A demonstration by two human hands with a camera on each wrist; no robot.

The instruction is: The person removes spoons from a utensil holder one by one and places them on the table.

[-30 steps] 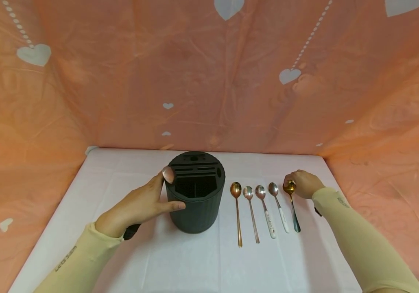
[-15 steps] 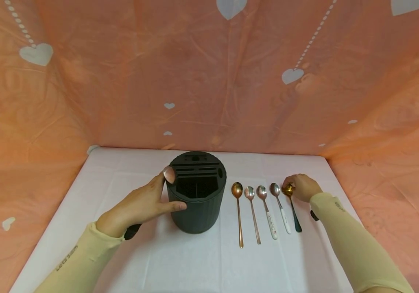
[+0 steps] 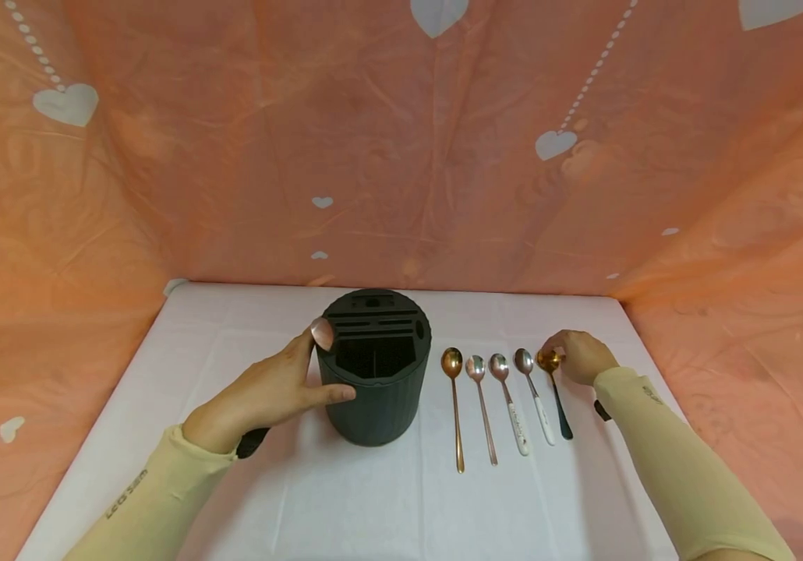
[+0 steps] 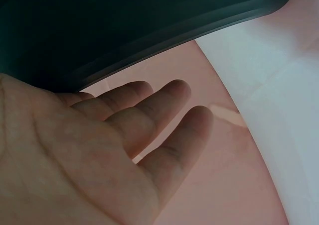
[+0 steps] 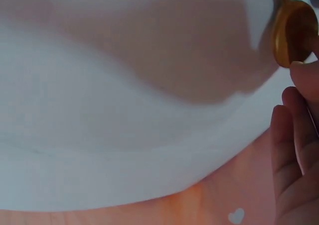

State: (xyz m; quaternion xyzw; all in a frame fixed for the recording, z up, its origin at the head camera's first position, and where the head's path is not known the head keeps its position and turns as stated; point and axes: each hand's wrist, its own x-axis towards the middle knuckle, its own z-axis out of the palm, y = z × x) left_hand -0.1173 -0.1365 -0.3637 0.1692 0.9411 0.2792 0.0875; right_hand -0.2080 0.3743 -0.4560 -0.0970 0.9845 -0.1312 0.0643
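Note:
My left hand (image 3: pixel 268 397) rests against the left side of a dark ribbed utensil holder (image 3: pixel 373 413), thumb stretched across its front. In the left wrist view its other fingers (image 4: pixel 169 150) extend loosely below the holder's wall. A coppery spoon bowl (image 3: pixel 322 333) shows at the holder's left rim, just above that hand. On the right, my right hand (image 3: pixel 580 358) pinches the bowl end of a gold spoon (image 3: pixel 550 361) with a dark handle, which lies toward me. The right wrist view shows a finger in the bowl (image 5: pixel 286 41) and the thumb at its edge.
Left of the gold spoon lie a silver spoon (image 3: pixel 524 361) and a coppery spoon (image 3: pixel 500 368), both with white handles, then a rose-coloured spoon (image 3: pixel 475 368) and a long gold spoon (image 3: pixel 452 363). Pink heart-print cloth (image 3: pixel 401 171) walls in the white table (image 3: pixel 345 506).
The right hand's fingers have shifted on the gold spoon's bowl, and that spoon has slid slightly left toward the others. My left hand and the holder stay in place.

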